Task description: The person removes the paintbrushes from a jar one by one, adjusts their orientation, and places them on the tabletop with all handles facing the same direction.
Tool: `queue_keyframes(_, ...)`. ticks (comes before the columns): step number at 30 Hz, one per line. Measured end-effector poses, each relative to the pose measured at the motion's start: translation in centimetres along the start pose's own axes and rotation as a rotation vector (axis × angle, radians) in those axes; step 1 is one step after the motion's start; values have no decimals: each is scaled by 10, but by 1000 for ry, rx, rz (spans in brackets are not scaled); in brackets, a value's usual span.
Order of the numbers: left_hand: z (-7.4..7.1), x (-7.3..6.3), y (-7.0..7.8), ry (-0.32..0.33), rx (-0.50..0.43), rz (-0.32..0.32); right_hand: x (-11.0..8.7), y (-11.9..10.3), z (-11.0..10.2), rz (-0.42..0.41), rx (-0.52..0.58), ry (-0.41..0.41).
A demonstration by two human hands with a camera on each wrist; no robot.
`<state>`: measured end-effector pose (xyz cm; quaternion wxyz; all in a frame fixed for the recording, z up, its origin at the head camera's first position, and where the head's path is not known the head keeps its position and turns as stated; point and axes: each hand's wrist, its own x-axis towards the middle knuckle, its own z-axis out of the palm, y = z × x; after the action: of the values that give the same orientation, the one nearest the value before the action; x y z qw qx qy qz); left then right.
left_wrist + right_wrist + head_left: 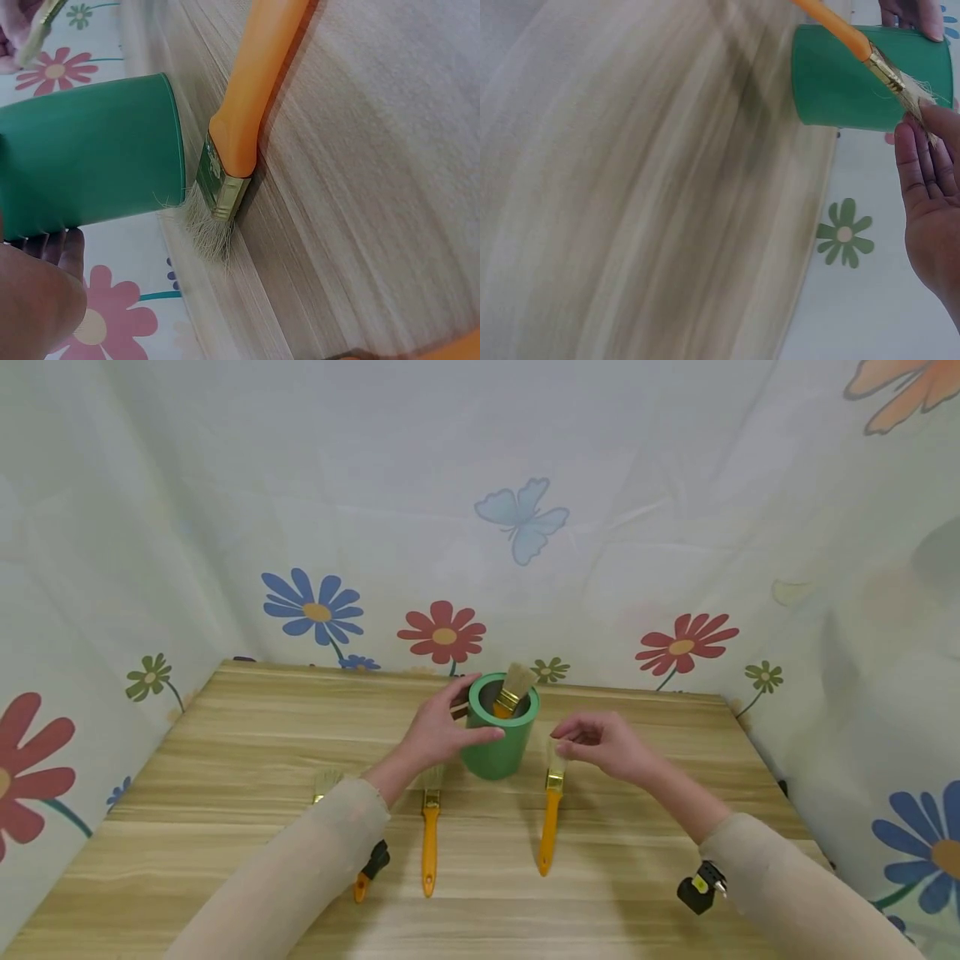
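Observation:
My left hand (438,727) holds a green can (495,756) around its side, thumb in front and fingers behind. Inside the can stands a paintbrush (519,679) with its bristles sticking up past the rim. Just right of the can, my right hand (611,747) pinches a second paintbrush (551,822) by its bristles. That brush's orange handle hangs downward, and in the right wrist view its metal ferrule (885,73) shows in front of the can. Another paintbrush (430,843) lies on the table below my left hand, bristles toward the can (90,154).
One more paintbrush (361,887) lies farther left, mostly covered by my left sleeve (300,868). The wooden table (262,735) ends at the back against a white flowered cloth (390,510), with the can near that edge. A black wrist device (697,889) sits at my right cuff.

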<state>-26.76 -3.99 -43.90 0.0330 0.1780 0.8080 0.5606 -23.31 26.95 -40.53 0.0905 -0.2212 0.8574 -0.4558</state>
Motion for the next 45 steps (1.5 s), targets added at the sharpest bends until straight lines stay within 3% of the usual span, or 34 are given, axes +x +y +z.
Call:
queue_keyframes(19,0,2,-2,-1,-8,16,14,38,36,-64,-171,-40)
queue_keyframes(45,-1,2,-1,-3,8,7,17,54,47,-74,-286,14)
